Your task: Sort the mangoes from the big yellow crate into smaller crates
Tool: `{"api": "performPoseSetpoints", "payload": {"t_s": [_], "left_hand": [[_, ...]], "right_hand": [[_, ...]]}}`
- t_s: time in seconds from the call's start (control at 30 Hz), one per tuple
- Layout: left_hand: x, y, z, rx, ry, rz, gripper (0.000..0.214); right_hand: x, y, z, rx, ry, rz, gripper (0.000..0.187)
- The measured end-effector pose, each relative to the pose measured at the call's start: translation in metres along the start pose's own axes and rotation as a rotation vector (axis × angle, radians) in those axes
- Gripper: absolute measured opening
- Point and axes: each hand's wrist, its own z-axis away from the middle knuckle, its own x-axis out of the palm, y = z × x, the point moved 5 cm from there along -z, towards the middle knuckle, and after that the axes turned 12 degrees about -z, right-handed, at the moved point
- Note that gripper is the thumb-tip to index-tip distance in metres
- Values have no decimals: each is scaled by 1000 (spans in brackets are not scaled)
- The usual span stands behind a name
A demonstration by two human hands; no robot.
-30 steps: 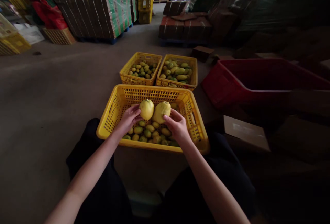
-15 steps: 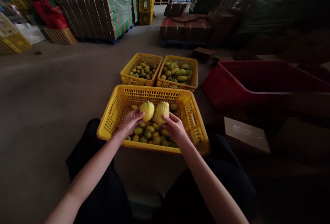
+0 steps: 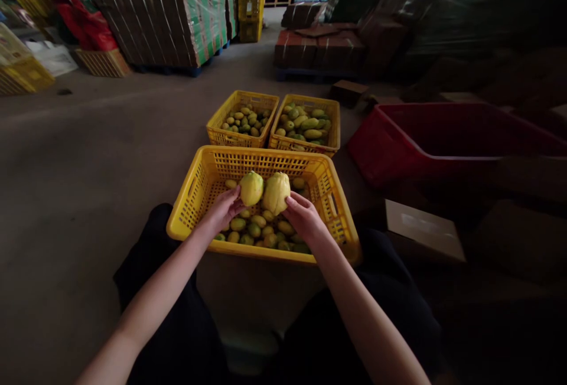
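Free floor (image 3: 110,137) left, crate rim (image 3: 266,151) ahead

On the floor (image 3: 88,184) before us stands the near crate (image 3: 349,250), with loose fruit (image 3: 254,229) in it, mostly towards its near edge. Over the crate's middle, our left fingers (image 3: 234,192) hold the left fruit (image 3: 252,188); just right of it, our right fingers (image 3: 294,204) hold the right fruit (image 3: 276,193). Behind its far edge, we have the far-left crate (image 3: 234,139) and the far-right crate (image 3: 334,125) side by side, both with fruit inside. Beyond its right edge stands a tub (image 3: 385,143); nearer us, right of its near right corner, is a carton (image 3: 420,225).
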Motion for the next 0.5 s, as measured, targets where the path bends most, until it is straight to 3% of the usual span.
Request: {"api": "performPoseSetpoints", "payload": {"t_s": [0.27, 0.5], "left_hand": [[2, 0, 6, -36, 138, -8, 15], [7, -2, 8, -74, 76, -99, 27]], "right_hand": [[3, 7, 2, 86, -38, 3, 43], [0, 16, 1, 98, -76, -71, 39]]}}
